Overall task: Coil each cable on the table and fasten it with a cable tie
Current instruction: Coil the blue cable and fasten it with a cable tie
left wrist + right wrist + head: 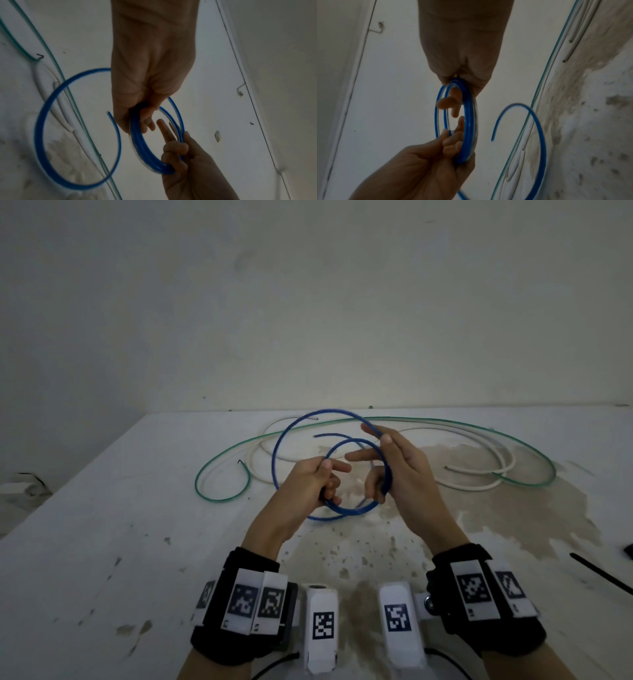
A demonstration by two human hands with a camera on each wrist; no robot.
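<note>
Head view is showing the blue cable (356, 474) being gripped as a coil above the table (102, 542) by both the left hand (308, 484) and right hand (400, 467). Wristband markers (243, 599) are carrying no readable writing.

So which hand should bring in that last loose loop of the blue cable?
Probably the right hand. Its fingers already reach up to the loose loop of the blue cable, while the left hand holds the wound coil steady, above the table.
</note>
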